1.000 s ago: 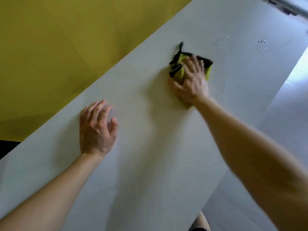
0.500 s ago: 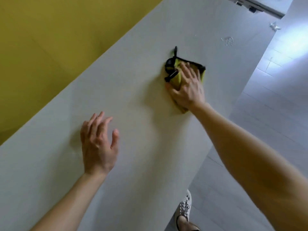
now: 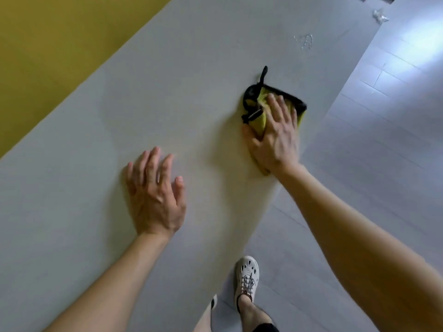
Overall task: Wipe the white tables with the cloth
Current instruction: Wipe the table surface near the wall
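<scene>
Grip: right hand (image 3: pixel 275 137) flat, fingers straight, pressing the cloth (image 3: pixel 258 119); nothing pinched.
Cloth: yellow-green, black-edged, under my palm near the right edge of the white table (image 3: pixel 167 92).
Heading: droplets (image 3: pixel 304 41) lie farther off, slightly right, past my fingertips.
Brace: left hand (image 3: pixel 155 195) spread open at the tabletop, nearer and left.

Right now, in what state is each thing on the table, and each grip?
Left grip: open, fingers spread, holds nothing.
Right grip: open, fingers straight, pressing down.
Cloth: folded up, under right grip.
Droplets: beyond cloth, not yet wiped.
Table: bears cloth and droplets.
</scene>
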A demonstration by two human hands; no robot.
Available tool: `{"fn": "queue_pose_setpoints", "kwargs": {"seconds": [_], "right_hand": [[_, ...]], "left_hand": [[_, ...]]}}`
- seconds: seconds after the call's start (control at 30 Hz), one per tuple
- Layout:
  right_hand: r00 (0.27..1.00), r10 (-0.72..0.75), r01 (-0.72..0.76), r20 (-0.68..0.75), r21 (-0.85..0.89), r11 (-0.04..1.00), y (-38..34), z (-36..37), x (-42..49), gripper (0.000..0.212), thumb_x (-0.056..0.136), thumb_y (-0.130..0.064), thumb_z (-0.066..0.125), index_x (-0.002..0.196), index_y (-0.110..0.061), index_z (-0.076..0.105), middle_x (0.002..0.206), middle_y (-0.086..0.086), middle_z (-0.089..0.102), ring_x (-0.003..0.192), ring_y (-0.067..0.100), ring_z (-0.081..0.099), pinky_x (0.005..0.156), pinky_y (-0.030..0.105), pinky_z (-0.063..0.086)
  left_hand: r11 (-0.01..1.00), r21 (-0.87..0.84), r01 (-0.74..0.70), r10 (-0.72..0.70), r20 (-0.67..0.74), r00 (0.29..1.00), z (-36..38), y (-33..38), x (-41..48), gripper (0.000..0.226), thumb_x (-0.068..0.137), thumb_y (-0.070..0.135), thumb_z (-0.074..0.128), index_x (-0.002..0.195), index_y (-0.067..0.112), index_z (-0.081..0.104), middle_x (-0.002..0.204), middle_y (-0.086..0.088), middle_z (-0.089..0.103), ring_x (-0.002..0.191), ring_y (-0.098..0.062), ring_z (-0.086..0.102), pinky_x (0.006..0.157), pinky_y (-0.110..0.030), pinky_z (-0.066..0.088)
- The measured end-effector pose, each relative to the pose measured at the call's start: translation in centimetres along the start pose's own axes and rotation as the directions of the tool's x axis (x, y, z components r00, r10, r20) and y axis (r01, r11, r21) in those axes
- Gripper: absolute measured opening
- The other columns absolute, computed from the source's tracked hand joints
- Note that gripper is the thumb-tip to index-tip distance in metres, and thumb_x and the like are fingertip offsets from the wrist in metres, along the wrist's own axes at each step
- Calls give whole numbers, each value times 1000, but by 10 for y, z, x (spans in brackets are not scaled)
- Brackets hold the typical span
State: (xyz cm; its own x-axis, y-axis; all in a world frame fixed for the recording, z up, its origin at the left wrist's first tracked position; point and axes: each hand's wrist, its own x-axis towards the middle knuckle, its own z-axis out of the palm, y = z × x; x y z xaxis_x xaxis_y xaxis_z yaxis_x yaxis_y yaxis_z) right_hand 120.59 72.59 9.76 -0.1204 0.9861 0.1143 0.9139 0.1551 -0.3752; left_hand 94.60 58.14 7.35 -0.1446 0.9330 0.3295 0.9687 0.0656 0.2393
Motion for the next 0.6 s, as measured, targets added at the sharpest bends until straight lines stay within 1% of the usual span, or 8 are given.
{"fn": "queue_pose_setpoints", "kwargs": {"seconds": [0.07, 0.17, 0.2, 0.27, 0.33, 0.43, 0.53, 0.6], "right_hand": [[964, -251, 245, 89, 75, 967, -45, 9, -83, 72, 97, -60, 62, 159, -23, 54, 175, 12, 34, 166, 35, 22, 132, 61, 18], [716, -636, 605, 287, 199, 771, -52, 3, -157, 68, 96, -54, 68, 157, -25, 57, 176, 12, 32, 166, 36, 24, 133, 59, 18], [688, -670, 632, 279, 223, 742, -32, -2, -145, 68, 96, -52, 70, 156, -23, 58, 175, 11, 34, 165, 35, 27, 133, 58, 20], [839, -508, 489, 193, 140, 861, 16, -13, -88, 69, 97, -53, 69, 156, -20, 58, 174, 11, 38, 164, 35, 29, 131, 60, 23], [977, -175, 177, 126, -10, 984, 62, -29, -13, 76, 101, -65, 57, 163, -22, 47, 177, 7, 31, 167, 29, 20, 134, 60, 17], [998, 59, -57, 31, -55, 997, 79, -25, 27, 79, 101, -64, 57, 167, -23, 40, 179, 7, 27, 168, 30, 16, 135, 59, 9], [989, -146, 144, 39, 54, 988, 12, 0, -65, 72, 94, -41, 76, 160, -22, 53, 174, 17, 34, 163, 43, 26, 129, 69, 20], [846, -483, 462, 225, 142, 876, -25, 0, -136, 69, 97, -48, 70, 159, -25, 55, 176, 15, 31, 165, 38, 24, 133, 63, 17]], "left_hand": [[1000, 11, -9, 9, 7, 1000, -1, -1, 0, 49, 105, 30, 50, 149, 12, 62, 164, -15, 50, 152, -41, 44, 126, -65, 26], [999, 13, -31, 30, 16, 999, -3, -1, 1, 52, 99, 25, 53, 148, 12, 63, 164, -16, 50, 152, -42, 45, 125, -66, 27], [1000, 16, -22, 22, 22, 1000, -3, 1, 1, 53, 98, 24, 53, 149, 12, 63, 164, -16, 49, 153, -41, 44, 126, -66, 26], [1000, 30, -3, 3, 20, 1000, -4, 5, 1, 52, 100, 25, 53, 150, 13, 62, 165, -16, 48, 154, -41, 43, 127, -65, 25], [1000, 25, 5, -5, 21, 1000, -5, 7, 1, 51, 102, 29, 52, 150, 13, 61, 165, -16, 48, 154, -41, 43, 128, -64, 25], [999, 37, -1, 1, 16, 1000, -5, 6, 2, 53, 105, 36, 51, 151, 13, 61, 165, -16, 47, 153, -41, 43, 129, -63, 24], [998, 55, -8, 7, 19, 1000, -8, 9, 1, 52, 107, 37, 49, 155, 19, 59, 166, -15, 46, 153, -41, 43, 127, -64, 26], [998, 64, -26, 24, 27, 999, -10, 9, 2, 53, 105, 34, 51, 156, 22, 58, 167, -16, 45, 153, -41, 43, 127, -64, 26]]}}
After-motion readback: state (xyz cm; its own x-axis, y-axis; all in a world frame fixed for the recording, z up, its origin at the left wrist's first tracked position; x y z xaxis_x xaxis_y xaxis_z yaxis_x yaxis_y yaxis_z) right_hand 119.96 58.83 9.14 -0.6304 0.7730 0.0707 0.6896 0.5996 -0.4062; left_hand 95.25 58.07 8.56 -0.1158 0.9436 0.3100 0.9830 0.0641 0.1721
